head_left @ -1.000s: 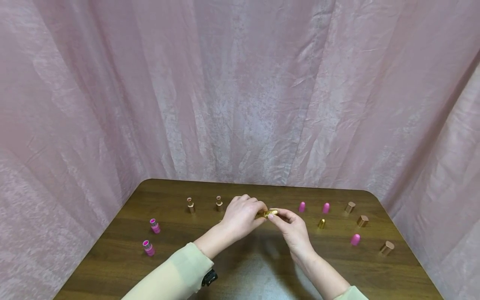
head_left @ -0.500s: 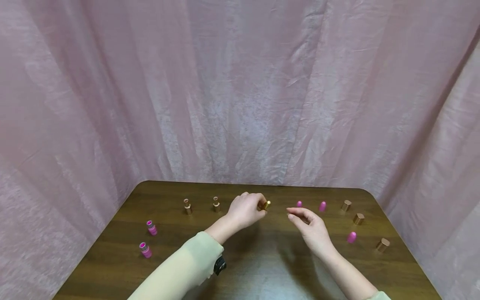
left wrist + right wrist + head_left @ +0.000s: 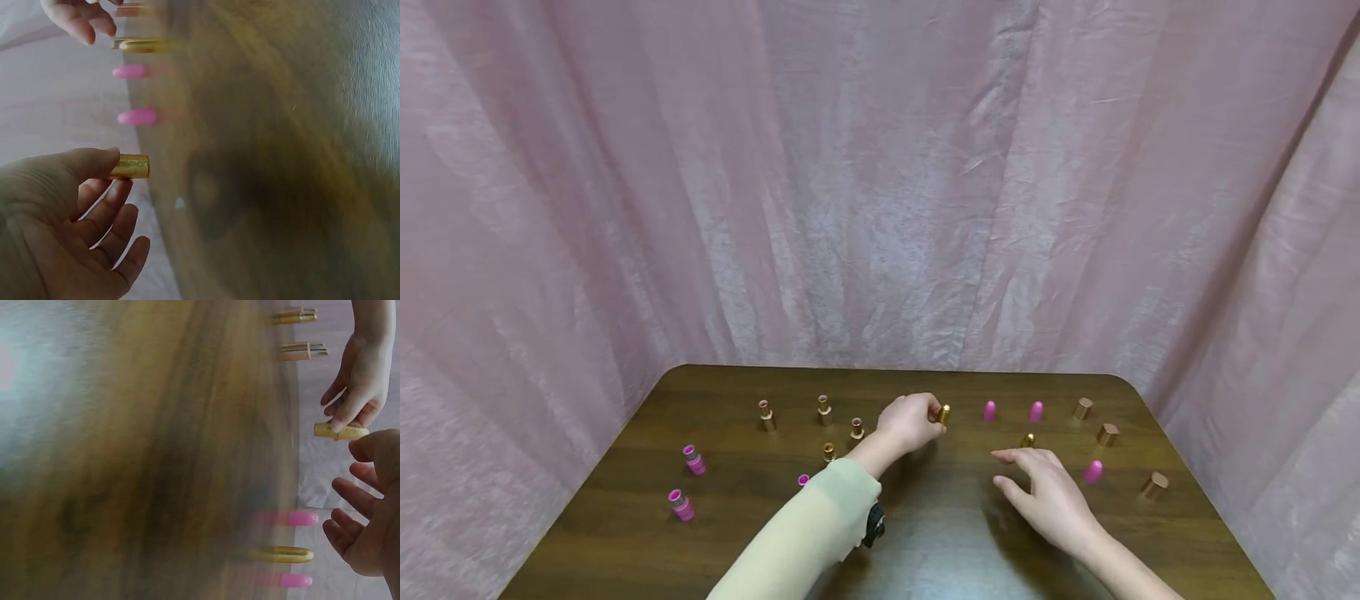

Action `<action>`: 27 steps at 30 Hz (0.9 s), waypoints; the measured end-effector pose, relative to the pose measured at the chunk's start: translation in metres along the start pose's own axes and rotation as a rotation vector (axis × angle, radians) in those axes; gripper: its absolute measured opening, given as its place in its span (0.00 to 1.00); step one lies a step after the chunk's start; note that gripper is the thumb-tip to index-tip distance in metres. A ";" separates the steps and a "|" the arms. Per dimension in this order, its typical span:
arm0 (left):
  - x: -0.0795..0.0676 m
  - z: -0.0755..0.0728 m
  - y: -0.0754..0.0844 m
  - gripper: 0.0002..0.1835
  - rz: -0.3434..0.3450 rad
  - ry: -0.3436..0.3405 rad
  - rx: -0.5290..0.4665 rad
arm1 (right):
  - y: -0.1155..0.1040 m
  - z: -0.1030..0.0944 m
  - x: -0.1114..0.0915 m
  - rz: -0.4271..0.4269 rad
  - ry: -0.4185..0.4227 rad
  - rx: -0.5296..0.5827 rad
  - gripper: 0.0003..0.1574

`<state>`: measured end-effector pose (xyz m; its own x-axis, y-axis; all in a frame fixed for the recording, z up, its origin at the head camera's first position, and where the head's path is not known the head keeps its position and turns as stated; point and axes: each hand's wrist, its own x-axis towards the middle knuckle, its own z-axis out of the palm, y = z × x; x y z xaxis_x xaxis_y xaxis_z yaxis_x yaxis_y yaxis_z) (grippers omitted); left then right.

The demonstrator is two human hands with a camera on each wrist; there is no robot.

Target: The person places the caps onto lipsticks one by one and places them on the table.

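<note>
one gold tube (image 3: 944, 414) is pinched in the left hand (image 3: 908, 422) above a wood-grain table (image 3: 940, 542) — the right hand (image 3: 1047, 493) hovers, fingers loosely extended, just beside a gold bullet-shaped cap (image 3: 1028, 439). three pink caps (image 3: 1093, 472) stand nearby.

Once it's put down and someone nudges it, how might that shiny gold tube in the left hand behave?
The gold tube is probably stiff: the left hand pinches it and no bend shows. Its glossy surface may feel slippery. Being slim and round-sided, it could tip if stood upright, then roll.
</note>
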<state>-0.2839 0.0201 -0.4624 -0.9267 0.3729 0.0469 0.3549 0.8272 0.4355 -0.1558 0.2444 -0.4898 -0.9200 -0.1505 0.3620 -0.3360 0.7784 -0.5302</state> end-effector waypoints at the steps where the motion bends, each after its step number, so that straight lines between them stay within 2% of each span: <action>1: 0.001 0.004 0.001 0.08 -0.006 0.003 0.007 | 0.000 0.001 -0.002 -0.005 -0.008 -0.012 0.22; 10: 0.007 0.027 0.003 0.08 -0.043 0.010 -0.002 | 0.000 0.010 -0.010 -0.066 -0.011 -0.072 0.23; 16: 0.010 0.034 0.002 0.09 -0.063 0.013 -0.014 | 0.002 0.010 -0.013 -0.059 -0.014 -0.069 0.23; 23: 0.020 0.043 -0.004 0.09 -0.077 0.073 -0.037 | 0.001 0.011 -0.014 -0.064 0.014 -0.056 0.22; 27: 0.022 0.045 -0.005 0.11 -0.077 0.076 -0.063 | 0.002 0.012 -0.014 -0.056 0.013 -0.044 0.21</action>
<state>-0.3011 0.0427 -0.5038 -0.9586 0.2740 0.0780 0.2757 0.8233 0.4961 -0.1464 0.2406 -0.5052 -0.8970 -0.1870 0.4006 -0.3776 0.7953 -0.4742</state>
